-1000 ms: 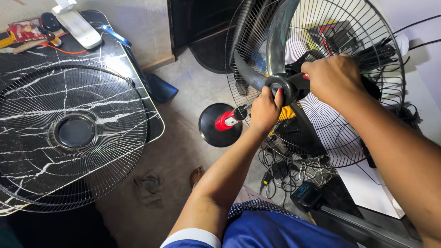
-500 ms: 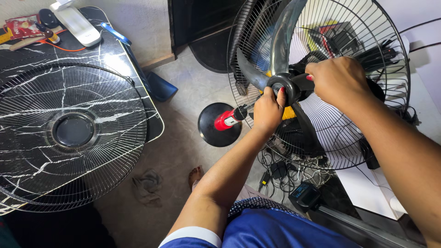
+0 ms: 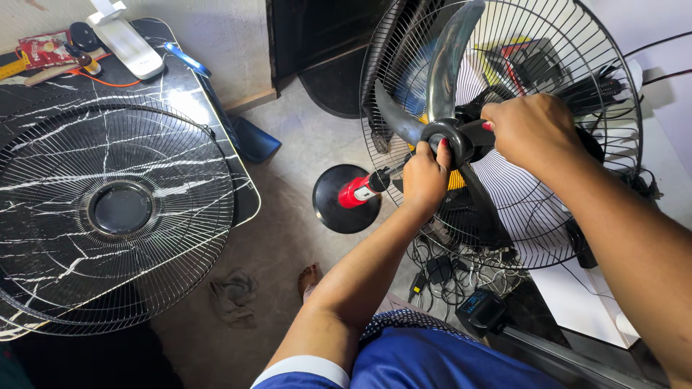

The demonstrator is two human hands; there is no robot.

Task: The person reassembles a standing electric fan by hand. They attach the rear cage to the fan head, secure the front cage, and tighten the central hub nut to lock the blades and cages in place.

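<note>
A standing fan with its front cover off faces me; its rear wire guard [image 3: 577, 65] rings grey plastic blades [image 3: 447, 65]. My left hand [image 3: 424, 176] grips the black hub [image 3: 447, 133] at the blades' centre from below. My right hand [image 3: 530, 130] is closed around the black part just right of the hub, fingertips touching it. The fan's round black base [image 3: 339, 209] and red pole collar [image 3: 353, 193] show on the floor beneath.
The detached front wire grille [image 3: 108, 209] lies on a black marbled table [image 3: 180, 86] at left, with small tools and a white object at its far end. A rag [image 3: 232, 295] lies on the floor. Tangled cables and adapters [image 3: 447, 274] sit under the fan.
The blades and hub have turned slightly, and the view has shifted a little. Both hands stay clamped at the hub.
</note>
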